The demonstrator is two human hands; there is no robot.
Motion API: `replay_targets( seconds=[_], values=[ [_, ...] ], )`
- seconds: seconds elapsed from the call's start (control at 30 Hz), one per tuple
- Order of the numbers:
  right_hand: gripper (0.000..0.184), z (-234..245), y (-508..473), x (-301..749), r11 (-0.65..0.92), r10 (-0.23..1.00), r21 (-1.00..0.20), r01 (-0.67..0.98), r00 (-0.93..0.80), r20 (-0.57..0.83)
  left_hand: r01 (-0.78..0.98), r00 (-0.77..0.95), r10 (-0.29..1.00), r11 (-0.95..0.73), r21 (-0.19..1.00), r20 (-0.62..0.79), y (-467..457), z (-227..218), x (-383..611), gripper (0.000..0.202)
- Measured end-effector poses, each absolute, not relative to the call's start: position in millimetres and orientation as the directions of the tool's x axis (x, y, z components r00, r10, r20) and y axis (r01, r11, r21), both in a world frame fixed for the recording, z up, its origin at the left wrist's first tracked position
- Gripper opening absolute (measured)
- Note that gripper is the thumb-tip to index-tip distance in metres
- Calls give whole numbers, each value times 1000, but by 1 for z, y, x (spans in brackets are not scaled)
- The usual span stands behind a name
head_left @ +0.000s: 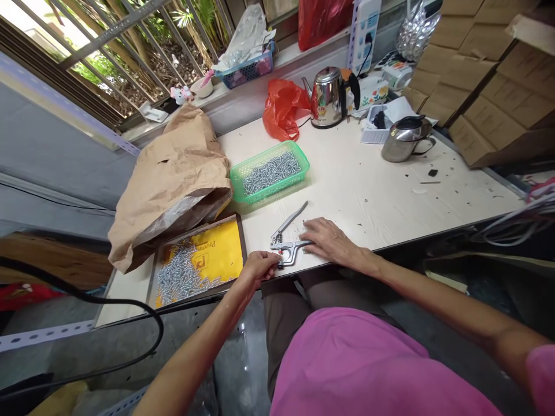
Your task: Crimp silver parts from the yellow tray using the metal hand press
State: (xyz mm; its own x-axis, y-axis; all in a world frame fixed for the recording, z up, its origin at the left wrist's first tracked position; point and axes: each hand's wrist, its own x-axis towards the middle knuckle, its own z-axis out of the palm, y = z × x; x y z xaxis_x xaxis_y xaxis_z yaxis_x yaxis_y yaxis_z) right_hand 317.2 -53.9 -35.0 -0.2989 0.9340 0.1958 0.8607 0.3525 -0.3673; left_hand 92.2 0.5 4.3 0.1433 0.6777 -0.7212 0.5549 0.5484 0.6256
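Note:
A grey metal hand-press plier lies near the table's front edge, its long upper lever raised and a spring at the pivot. My right hand is around the end of its lower handle, thumb below and fingers above. At the plier's jaw, my left hand is closed in a pinch; whatever small thing is between the fingertips is too small to make out. Left of that hand, a shallow tray with a yellow lining holds many small silvery metal pieces. A green plastic basket behind the plier holds more such pieces.
A large brown paper bag stands at the left, overlapping the tray's back. Along the back are a red plastic bag, a steel kettle and a steel pot. Cardboard boxes are stacked at the right.

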Motion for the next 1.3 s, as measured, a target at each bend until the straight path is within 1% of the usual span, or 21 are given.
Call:
replay_targets(
  seconds=[0.1, 0.13, 0.17, 0.23, 0.3, 0.33, 0.57, 0.7, 0.77, 0.8, 0.83, 0.9, 0.93, 0.97, 1.0, 1.03, 1.1, 1.13, 1.2, 1.23, 1.3],
  values=[
    [80, -23, -32, 332, 402, 916, -338, 851, -371, 155, 550, 142, 684, 547, 631, -716, 0, 5, 93, 23],
    [92, -20, -22, 336, 417, 908, -322, 850, -402, 117, 549, 139, 686, 547, 633, -714, 0, 4, 93, 23],
    [99, -18, -12, 340, 437, 896, -309, 845, -439, 70, 550, 137, 688, 546, 633, -712, -1, 4, 93, 24],
    [105, -15, 6, 344, 479, 861, -290, 829, -508, -32, 555, 132, 690, 543, 630, -711, -2, 3, 93, 25],
    [105, -14, 16, 344, 505, 830, -279, 817, -548, -100, 560, 126, 693, 542, 627, -710, -2, 3, 93, 25],
    [103, -13, 19, 343, 513, 823, -275, 813, -557, -113, 560, 121, 694, 543, 626, -710, -3, 3, 93, 24],
    [80, -1, 7, 336, 514, 835, -229, 827, -544, -88, 571, 105, 708, 533, 625, -699, -5, 2, 94, 24],
    [71, 3, 1, 335, 515, 838, -208, 831, -540, -79, 582, 91, 702, 538, 610, -706, -5, 2, 94, 24],
    [66, 2, -1, 334, 511, 844, -206, 835, -533, -64, 631, 84, 711, 504, 590, -698, -7, 3, 93, 25],
    [62, 1, -3, 333, 511, 845, -209, 834, -531, -55, 683, 81, 739, 448, 577, -668, -9, 5, 93, 26],
    [58, -1, -5, 333, 513, 846, -211, 832, -532, -43, 748, 80, 789, 356, 560, -609, -12, 7, 93, 26],
    [50, -5, -9, 332, 524, 843, -212, 825, -538, -10, 869, 133, 909, 84, 488, -394, -18, 10, 96, 23],
    [48, -6, -11, 332, 530, 841, -211, 821, -541, 7, 898, 202, 943, -71, 434, -264, -20, 12, 99, 20],
    [47, -8, -13, 332, 537, 839, -208, 818, -544, 24, 900, 292, 945, -218, 377, -150, -20, 13, 103, 17],
    [47, -10, -14, 332, 541, 837, -208, 815, -546, 40, 880, 389, 919, -349, 324, -65, -19, 12, 108, 19],
    [48, -11, -16, 332, 542, 837, -212, 813, -545, 53, 842, 483, 876, -461, 280, -10, -17, 11, 114, 24],
    [57, -14, -17, 333, 534, 842, -240, 811, -535, 66, 754, 630, 776, -618, 221, 20, -6, 7, 125, 41],
    [64, -15, -17, 335, 520, 850, -257, 815, -523, 62, 715, 681, 732, -668, 205, 6, 1, 5, 130, 49],
    [78, -15, -17, 338, 471, 875, -274, 839, -483, 25, 656, 751, 658, -732, 185, -60, 13, 2, 137, 54],
    [80, -14, -16, 340, 446, 886, -272, 853, -464, -3, 636, 770, 630, -752, 172, -96, 18, 1, 139, 54],
    [72, -10, -16, 342, 425, 892, -252, 870, -450, -50, 619, 785, 603, -775, 127, -143, 24, 2, 143, 55]
  ],
)
